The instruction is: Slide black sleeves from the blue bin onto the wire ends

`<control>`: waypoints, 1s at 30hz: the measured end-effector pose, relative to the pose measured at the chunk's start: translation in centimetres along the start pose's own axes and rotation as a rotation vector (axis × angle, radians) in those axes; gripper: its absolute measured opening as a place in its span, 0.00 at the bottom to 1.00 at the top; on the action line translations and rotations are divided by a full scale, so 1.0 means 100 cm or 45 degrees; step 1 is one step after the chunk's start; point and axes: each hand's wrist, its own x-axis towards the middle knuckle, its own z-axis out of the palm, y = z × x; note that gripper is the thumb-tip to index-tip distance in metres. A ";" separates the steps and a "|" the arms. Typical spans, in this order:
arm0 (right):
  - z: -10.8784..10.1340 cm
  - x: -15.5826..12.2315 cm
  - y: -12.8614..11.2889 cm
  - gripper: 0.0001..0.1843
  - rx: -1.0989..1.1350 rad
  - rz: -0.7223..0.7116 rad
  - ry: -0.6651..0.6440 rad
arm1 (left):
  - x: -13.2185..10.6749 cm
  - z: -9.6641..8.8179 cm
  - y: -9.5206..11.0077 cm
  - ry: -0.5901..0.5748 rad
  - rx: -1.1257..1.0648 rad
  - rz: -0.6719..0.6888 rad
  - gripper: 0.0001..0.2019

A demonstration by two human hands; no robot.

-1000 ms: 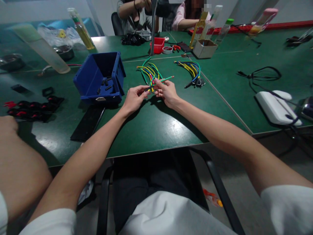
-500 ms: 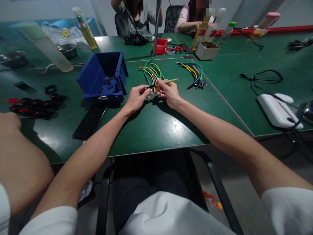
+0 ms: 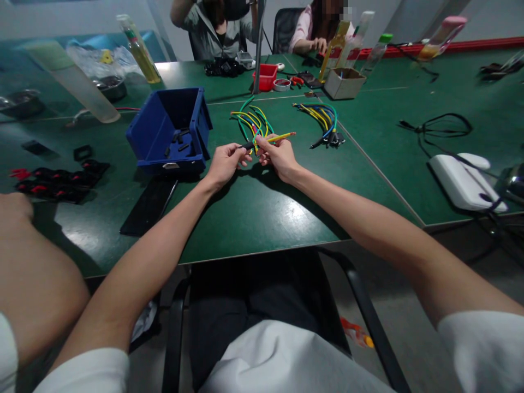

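Observation:
My left hand [image 3: 226,164] is closed in a pinch on a small black sleeve-like piece [image 3: 247,146]. Close beside it, my right hand [image 3: 281,157] pinches a yellow wire [image 3: 282,136], whose bare copper-coloured end points out to the right. Where the wire meets the black piece is partly covered by my fingers. Just beyond both hands lies a loose bunch of green and yellow wires [image 3: 250,117]. Further right, a second bundle of yellow, blue and green wires [image 3: 325,117] ends in black connectors [image 3: 335,140].
Left of my hands stands a blue bin [image 3: 143,134] holding several small black pieces. A black phone-like slab [image 3: 149,207] lies before it. Black and red parts [image 3: 61,183] and another person's arm [image 3: 41,262] are at left. A white device [image 3: 462,183] sits right; two people sit opposite.
My right hand has shifted slightly left, nearer my left hand. The yellow wire's visible side has turned, and more of the black piece shows between my left fingers.

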 end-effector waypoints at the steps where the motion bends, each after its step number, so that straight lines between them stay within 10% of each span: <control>1: 0.000 0.000 0.001 0.24 -0.005 -0.015 -0.011 | 0.000 0.000 0.000 0.011 0.001 -0.003 0.11; 30: 0.000 0.006 0.022 0.19 -0.263 -0.319 -0.125 | -0.012 0.002 0.010 -0.052 0.654 0.249 0.13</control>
